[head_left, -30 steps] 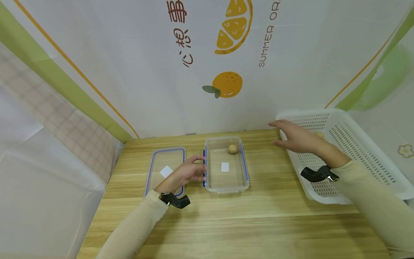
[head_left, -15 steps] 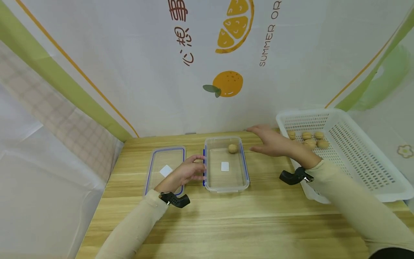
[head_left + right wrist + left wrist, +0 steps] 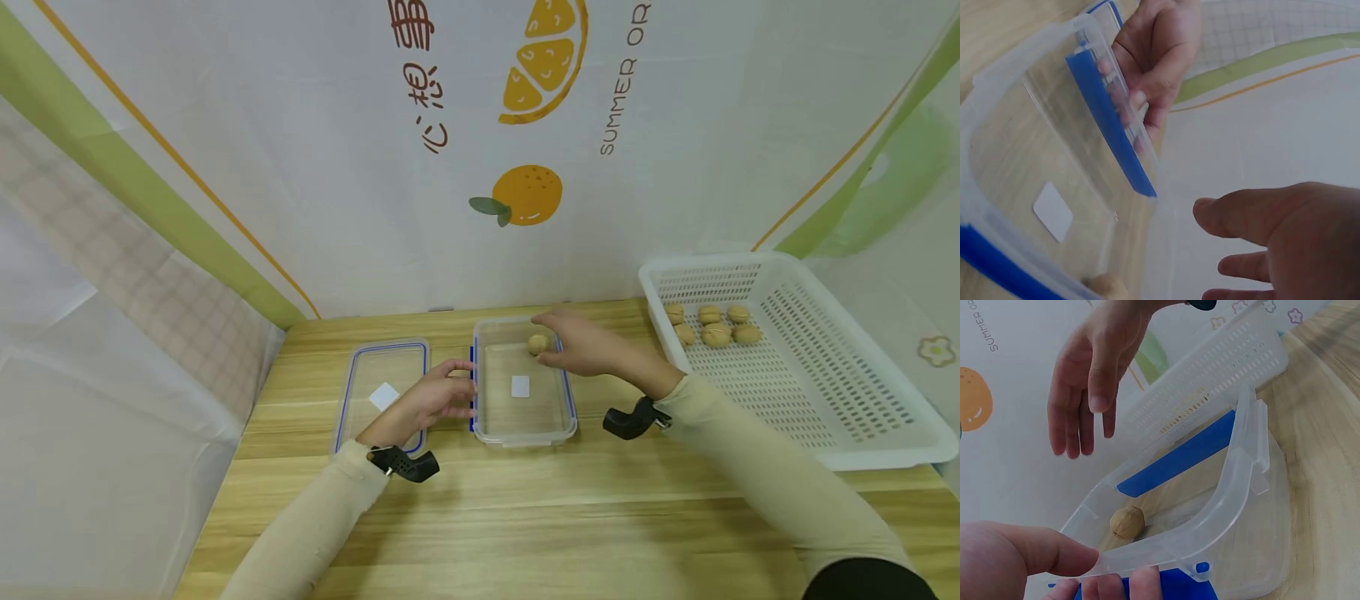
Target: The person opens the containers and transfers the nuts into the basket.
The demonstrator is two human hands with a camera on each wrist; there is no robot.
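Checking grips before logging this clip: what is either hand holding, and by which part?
The left hand grips the clear container by its left rim. The right hand holds nothing, hovering open above it.

Head view overhead; both wrist views close on container [image 3: 525,392].

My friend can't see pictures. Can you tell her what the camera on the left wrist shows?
A left hand grips the near wall of a clear plastic box with blue clips, with one small round brown walnut lying inside. An open right hand hovers above the box, fingers pointing down. Behind them stands a white perforated plastic basket on the light wooden table.
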